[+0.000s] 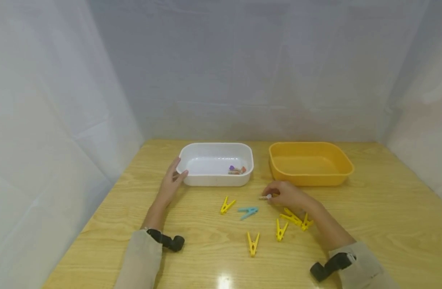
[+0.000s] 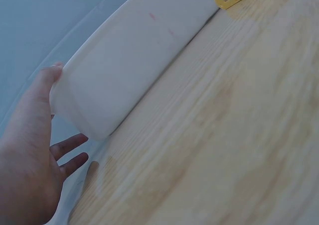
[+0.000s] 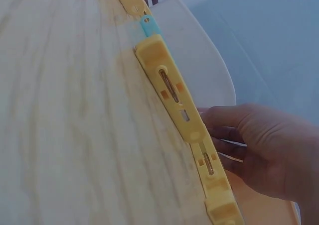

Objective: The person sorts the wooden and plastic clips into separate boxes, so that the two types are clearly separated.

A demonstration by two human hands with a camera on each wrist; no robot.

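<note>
My left hand (image 1: 177, 170) lies against the left front corner of a white tub (image 1: 192, 154), thumb on its wall and fingers straight; the left wrist view shows that hand (image 2: 35, 145) beside the tub (image 2: 124, 60). A few small coloured clothespins (image 1: 236, 170) lie in the tub's right end. My right hand (image 1: 270, 195) pinches a small pale clothespin (image 1: 266, 197) just above the table, in front of the gap between the tubs. In the right wrist view its fingers (image 3: 224, 130) curl beside a yellow clothespin (image 3: 179, 105).
An empty yellow tub (image 1: 278, 168) stands right of the white one. On the wooden table (image 1: 380, 224) lie several yellow clothespins (image 1: 252, 243) and one blue clothespin (image 1: 248, 212). White cloth walls close in the back and both sides.
</note>
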